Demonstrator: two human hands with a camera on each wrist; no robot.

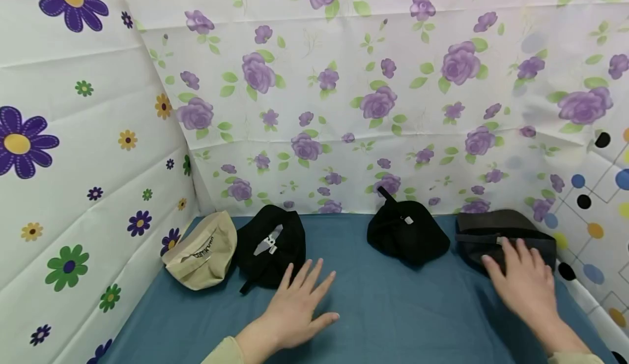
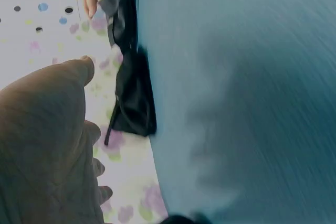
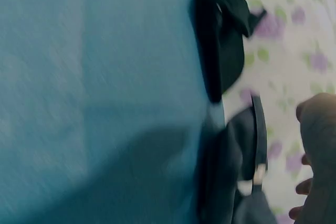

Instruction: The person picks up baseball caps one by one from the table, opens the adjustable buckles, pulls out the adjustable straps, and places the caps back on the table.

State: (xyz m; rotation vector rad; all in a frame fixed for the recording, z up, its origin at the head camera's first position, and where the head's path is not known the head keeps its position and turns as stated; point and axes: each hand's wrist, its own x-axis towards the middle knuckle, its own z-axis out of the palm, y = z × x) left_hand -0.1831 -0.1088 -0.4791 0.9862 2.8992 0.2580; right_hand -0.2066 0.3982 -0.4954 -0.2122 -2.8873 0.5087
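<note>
Grey cap (image 1: 491, 223) lies at the right end of the blue cloth (image 1: 393, 312), close to the dotted sheet (image 1: 601, 200). The right hand (image 1: 527, 283) is over it, fingers loose and grasping nothing; the right wrist view shows a gap between them. The left hand (image 1: 297, 306) is released too, fingers fanned above the cloth, near the left black cap (image 1: 290, 225), itself beside the beige cap (image 1: 211, 257). A wide stretch of cloth reaches from there to the right black cap (image 1: 408, 236). All four line the far edge, by the flowered sheet (image 1: 304, 88)
</note>
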